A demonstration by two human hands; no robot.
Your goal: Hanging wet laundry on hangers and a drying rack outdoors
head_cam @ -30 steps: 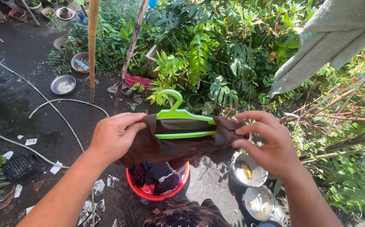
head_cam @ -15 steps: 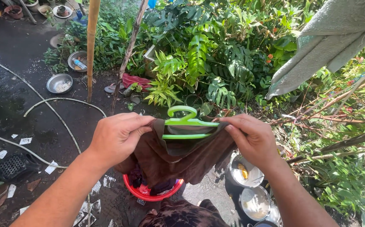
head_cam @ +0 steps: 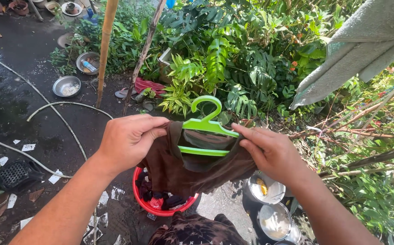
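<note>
A dark brown garment [head_cam: 192, 165] hangs over a bright green plastic hanger [head_cam: 206, 124] in front of me. My left hand [head_cam: 126, 138] grips the garment's left edge at the hanger's left end. My right hand [head_cam: 269, 152] pinches the cloth over the hanger's right end. The hanger's hook points up, above the cloth. Below the garment stands a red basin [head_cam: 154, 208] with several dark wet clothes in it.
A grey-green towel [head_cam: 355, 50] hangs at the upper right. Dense green plants [head_cam: 233, 54] fill the back. A bamboo pole [head_cam: 104, 50] stands at the left, with hoses [head_cam: 51, 106] and metal bowls [head_cam: 66, 86] on wet ground. Metal pots [head_cam: 271, 220] sit at the lower right.
The hanger has risen so its hook shows above the cloth again. My right hand has slid down over the hanger's right end, pulling the cloth onto it.
</note>
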